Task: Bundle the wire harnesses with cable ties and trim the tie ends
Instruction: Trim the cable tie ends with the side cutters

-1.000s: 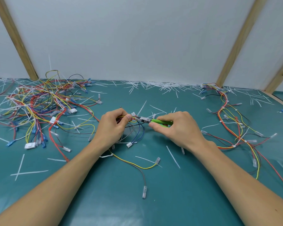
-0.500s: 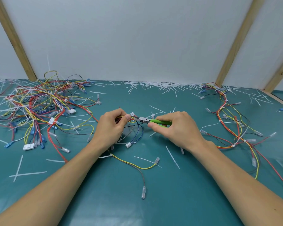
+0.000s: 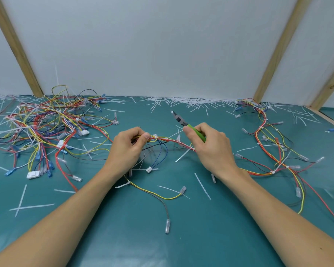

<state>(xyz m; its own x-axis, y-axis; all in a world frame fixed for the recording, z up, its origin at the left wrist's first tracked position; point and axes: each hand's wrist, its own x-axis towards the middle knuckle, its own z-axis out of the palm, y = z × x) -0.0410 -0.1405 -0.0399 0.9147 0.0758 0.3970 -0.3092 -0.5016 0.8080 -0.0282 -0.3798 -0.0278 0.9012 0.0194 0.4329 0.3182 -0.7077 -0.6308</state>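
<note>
My left hand pinches a wire harness of red, yellow and orange wires just left of a white cable tie. The harness runs rightward under my right hand, which grips green-handled cutters. The cutter jaws point up and to the left, lifted clear of the wires. A second tie with a long untrimmed tail sticks out of the harness near my right hand. Loose blue, black and yellow branch wires hang below my left hand.
A tangled heap of harnesses covers the left of the teal mat. Another harness with several ties lies at the right. Cut white tie ends litter the mat, thickest along the back wall. Wooden posts lean against the wall.
My right hand has drawn the cutters away from the tie beside my left hand and swung the jaws up and back. The harness between my hands is now stretched out and visible.
</note>
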